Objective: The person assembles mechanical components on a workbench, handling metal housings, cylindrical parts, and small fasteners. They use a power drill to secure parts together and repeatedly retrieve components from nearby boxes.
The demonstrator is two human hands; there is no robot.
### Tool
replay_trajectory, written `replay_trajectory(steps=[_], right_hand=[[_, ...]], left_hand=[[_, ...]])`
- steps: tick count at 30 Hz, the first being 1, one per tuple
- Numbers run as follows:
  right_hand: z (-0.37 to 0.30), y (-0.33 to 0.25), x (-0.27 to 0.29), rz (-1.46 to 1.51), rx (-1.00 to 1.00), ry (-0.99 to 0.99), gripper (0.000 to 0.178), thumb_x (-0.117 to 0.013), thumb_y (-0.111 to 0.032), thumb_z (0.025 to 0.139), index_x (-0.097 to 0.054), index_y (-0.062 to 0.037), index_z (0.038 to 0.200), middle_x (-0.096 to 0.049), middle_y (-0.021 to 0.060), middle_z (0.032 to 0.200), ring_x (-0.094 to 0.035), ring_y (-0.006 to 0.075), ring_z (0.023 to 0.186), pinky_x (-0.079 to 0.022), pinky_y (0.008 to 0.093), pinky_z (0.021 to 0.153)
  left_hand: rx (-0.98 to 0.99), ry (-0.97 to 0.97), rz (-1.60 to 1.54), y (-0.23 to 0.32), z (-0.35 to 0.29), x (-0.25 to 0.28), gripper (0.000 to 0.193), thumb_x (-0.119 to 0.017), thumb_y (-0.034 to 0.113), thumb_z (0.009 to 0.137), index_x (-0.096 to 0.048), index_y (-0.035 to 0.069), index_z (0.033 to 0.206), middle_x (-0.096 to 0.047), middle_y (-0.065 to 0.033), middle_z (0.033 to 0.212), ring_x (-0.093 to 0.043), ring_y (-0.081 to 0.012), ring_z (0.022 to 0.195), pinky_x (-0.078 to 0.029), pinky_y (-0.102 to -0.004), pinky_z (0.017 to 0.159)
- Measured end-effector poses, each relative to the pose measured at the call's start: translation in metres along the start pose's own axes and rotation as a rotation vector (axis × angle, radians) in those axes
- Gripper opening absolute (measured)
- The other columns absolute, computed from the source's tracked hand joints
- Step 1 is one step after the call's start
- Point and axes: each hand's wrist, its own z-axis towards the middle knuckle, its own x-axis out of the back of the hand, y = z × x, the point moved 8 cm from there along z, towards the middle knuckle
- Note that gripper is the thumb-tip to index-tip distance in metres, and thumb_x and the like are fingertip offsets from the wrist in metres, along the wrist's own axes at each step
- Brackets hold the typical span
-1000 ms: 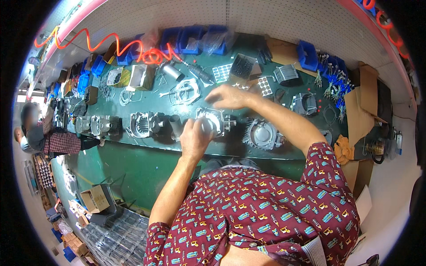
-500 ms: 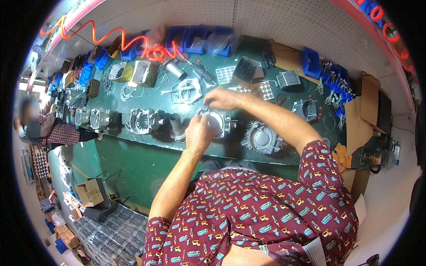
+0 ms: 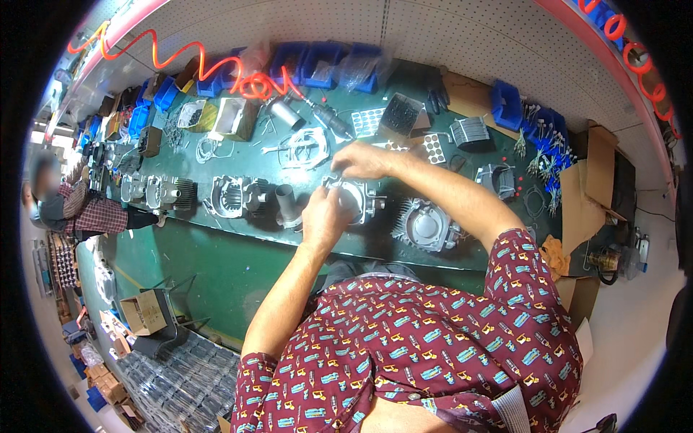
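In front of me on the green bench lies a grey metal engine casing (image 3: 369,205) with a round opening. My left hand (image 3: 325,215) is closed at the casing's near left side, and its fingertips rest over the opening. My right hand (image 3: 362,160) hovers at the far left edge of the same casing, its fingers bent down and pressed together. Whatever either hand may pinch is hidden by the fingers. Just left of my left hand stands a grey cylindrical part (image 3: 287,205). To the right is a finned metal casing (image 3: 424,224) with a round recess.
More castings (image 3: 229,197) stand leftward along the bench. Behind my hands lie a coil of white cable (image 3: 303,148), a power screwdriver (image 3: 330,121) and a box of small dark parts (image 3: 401,115). Blue bins (image 3: 321,63) line the back. A co-worker (image 3: 76,202) is at far left.
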Motion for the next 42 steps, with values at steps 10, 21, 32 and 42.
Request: replay_trajectory(steps=[10,21,32,42], right_hand=[[-0.004,0.002,-0.004,-0.027,-0.037,-0.023,0.026,-0.067,0.001,0.08,-0.069,0.0018,0.106,-0.072,0.0214,0.101,-0.07,0.0332,0.096,-0.054,0.0414,0.086],[-0.054,0.05,-0.011,0.168,-0.562,-0.076,0.031,-0.075,-0.023,0.084,-0.074,0.0019,0.102,-0.074,0.0123,0.092,-0.069,0.0164,0.082,-0.055,0.0309,0.072],[-0.031,0.031,-0.006,0.098,-0.301,0.018,0.052,-0.077,-0.021,0.076,-0.065,0.0031,0.12,-0.071,0.0179,0.112,-0.068,0.0255,0.104,-0.055,0.0359,0.09],[-0.011,0.0,-0.003,-0.118,-0.084,0.017,0.033,-0.068,-0.007,0.082,-0.067,-0.0005,0.114,-0.07,0.0198,0.111,-0.067,0.0343,0.106,-0.053,0.0415,0.092]], left_hand=[[-0.097,0.03,0.079,-0.001,0.007,-0.008,0.041,-0.08,0.029,0.076,-0.067,0.008,0.109,-0.064,-0.0176,0.099,-0.067,-0.0361,0.09,-0.056,-0.0455,0.075],[0.004,-0.013,0.03,-0.001,0.001,-0.006,0.041,-0.08,0.026,0.076,-0.066,0.01,0.111,-0.063,-0.0177,0.102,-0.066,-0.0363,0.093,-0.055,-0.0454,0.078],[-0.025,-0.014,0.061,-0.003,0.0,-0.008,0.042,-0.08,0.028,0.076,-0.066,0.011,0.112,-0.062,-0.015,0.098,-0.065,-0.0354,0.092,-0.055,-0.0459,0.077],[-0.028,0.037,0.009,-0.001,-0.003,-0.003,0.047,-0.081,0.028,0.076,-0.064,0.01,0.116,-0.062,-0.0167,0.104,-0.065,-0.0369,0.094,-0.055,-0.0456,0.077]])
